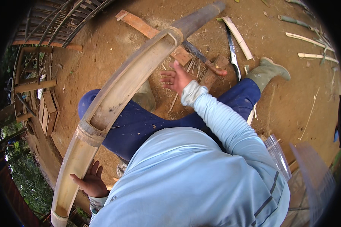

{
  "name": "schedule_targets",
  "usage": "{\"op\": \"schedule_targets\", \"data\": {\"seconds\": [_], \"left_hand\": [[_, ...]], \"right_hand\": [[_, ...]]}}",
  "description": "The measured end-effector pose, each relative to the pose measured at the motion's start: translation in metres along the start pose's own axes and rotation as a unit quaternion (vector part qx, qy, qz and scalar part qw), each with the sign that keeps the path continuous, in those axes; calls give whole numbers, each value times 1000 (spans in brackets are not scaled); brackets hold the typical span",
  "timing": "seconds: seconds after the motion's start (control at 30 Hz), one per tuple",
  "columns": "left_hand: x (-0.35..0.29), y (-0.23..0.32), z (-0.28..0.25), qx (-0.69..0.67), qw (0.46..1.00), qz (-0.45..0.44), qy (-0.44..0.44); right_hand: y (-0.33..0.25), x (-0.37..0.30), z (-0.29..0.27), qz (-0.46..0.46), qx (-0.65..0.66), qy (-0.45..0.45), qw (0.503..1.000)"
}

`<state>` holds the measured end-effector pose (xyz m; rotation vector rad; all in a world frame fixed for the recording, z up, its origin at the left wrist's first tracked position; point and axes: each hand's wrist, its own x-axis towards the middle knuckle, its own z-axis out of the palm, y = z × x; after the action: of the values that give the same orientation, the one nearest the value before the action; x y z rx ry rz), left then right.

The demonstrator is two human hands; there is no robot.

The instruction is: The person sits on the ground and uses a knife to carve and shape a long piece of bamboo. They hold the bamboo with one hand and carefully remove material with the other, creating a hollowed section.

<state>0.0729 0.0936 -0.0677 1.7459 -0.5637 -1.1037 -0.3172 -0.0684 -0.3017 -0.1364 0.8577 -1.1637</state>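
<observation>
A thick bamboo pole (121, 83) slants across my lap from lower left to upper right, over my left thigh. Long openings are cut into its upper side, with node walls left between them. Near its lower end, my left hand (89, 183) holds the pole, the thumb over the cut edge and the fingers along the side. My right hand (175, 78) is open and empty in the air, right of the pole, fingers apart. Beyond it on the ground lies a machete (195, 52) with a dark blade and brown handle, partly hidden by the pole.
A hand saw (233, 60) lies beside a split bamboo strip (238, 38). Wooden boards (140, 23) and a wood block (215, 70) are on the dirt. Bamboo pieces (310, 41) lie far right; a wooden crate (48, 113) stands left. Clear plastic (278, 157) is near my right side.
</observation>
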Motion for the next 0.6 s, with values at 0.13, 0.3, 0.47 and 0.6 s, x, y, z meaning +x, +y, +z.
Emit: {"op": "schedule_targets", "data": {"seconds": [0.13, 0.3, 0.47, 0.6], "left_hand": [[-7, 14, 7, 82, 983, -125, -108], [-28, 80, 33, 305, 837, -21, -454], [-21, 121, 84, 376, 769, 410, -315], [-2, 131, 94, 740, 512, 357, -251]], "right_hand": [[7, -6, 68, -107, 27, -30, 993], [19, 4, 97, -187, -31, 74, 979], [51, 57, 54, -286, -133, 105, 943], [39, 50, 47, -301, -152, 127, 933]]}}
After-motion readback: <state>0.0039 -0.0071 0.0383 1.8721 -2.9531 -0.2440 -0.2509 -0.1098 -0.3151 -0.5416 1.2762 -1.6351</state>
